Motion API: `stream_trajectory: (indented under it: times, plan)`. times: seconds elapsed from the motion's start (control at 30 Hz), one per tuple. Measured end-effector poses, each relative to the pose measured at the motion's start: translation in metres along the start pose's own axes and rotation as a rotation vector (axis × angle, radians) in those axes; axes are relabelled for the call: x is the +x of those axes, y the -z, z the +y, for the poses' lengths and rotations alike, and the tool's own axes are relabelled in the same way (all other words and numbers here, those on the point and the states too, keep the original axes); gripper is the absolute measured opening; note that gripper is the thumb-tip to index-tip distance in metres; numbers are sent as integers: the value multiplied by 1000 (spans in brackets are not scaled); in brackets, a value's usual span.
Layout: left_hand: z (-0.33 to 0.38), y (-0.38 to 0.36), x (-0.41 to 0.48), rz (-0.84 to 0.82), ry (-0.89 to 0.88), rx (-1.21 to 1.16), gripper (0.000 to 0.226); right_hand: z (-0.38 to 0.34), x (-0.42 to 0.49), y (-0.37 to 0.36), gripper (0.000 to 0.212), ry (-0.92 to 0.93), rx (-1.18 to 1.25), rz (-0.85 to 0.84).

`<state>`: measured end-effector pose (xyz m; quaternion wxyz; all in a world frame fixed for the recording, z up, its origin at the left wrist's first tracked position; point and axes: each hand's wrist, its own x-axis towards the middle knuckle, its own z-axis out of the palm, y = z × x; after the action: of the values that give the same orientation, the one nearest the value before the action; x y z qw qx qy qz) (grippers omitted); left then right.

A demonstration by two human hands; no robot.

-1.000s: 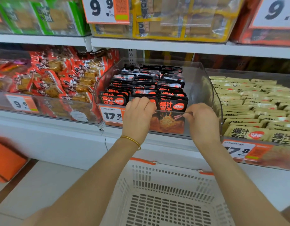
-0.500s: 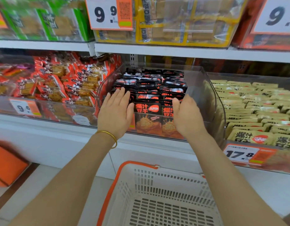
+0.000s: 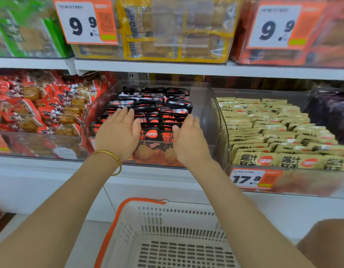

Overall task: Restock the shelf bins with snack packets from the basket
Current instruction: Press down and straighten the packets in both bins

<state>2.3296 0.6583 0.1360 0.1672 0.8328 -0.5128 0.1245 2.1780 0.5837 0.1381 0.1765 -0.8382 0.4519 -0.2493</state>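
A second earlier the left hand [image 3: 118, 132] was curled at the front lip of the clear bin [image 3: 211, 113]. It had since slid forward and lay flat, fingers straight and close together, on the black packets [image 3: 157, 109] in the bin. The right hand [image 3: 190, 140] did likewise. This looked like a final levelling of the rows, since the basket [image 3: 177, 219] below showed no packets.

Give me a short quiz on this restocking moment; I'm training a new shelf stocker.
1. True or false: the left hand pinches a packet.
2. Which packets fill the bin right of the black packets? A red, B yellow, C green.
3. Fill in: the price tag on that bin reads ___.
Key: 1 false, it lies open on the black packets, like the right hand; 2 B, the yellow packets; 3 17.8.
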Motion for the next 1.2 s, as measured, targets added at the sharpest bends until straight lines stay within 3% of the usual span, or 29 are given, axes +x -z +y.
stream_trajectory:
  times: [0.1,0.2,0.33,0.43,0.5,0.7,0.83,0.9,1.03,1.2]
  plan:
    - [52,10,-2,129,-126,-101,66,8,-16,42,54,144,32,112]
    - [119,16,-8,102,-296,-192,69,43,-35,97,48,178,63,261]
    - [212,13,-15,16,-479,-153,65,134,-39,149,46,-84,-69,357]
    - [263,-8,-14,-212,-433,-40,56,203,-33,166,28,-281,-159,362]
    - [276,-20,-13,-333,-356,16,59,231,-31,167,27,-327,-202,318]
    - [276,-27,-12,-446,-320,45,59,245,-35,163,32,-213,-181,186]
    - [294,-24,7,-372,-313,28,58,256,-12,190,41,-352,15,202]
    - [304,-29,17,-376,-341,35,57,259,1,193,48,-455,172,106]
    - [306,-41,25,-489,-327,64,56,268,6,182,41,-404,320,-114]
    - [314,-41,36,-441,-321,28,56,279,15,190,44,-436,459,-124]
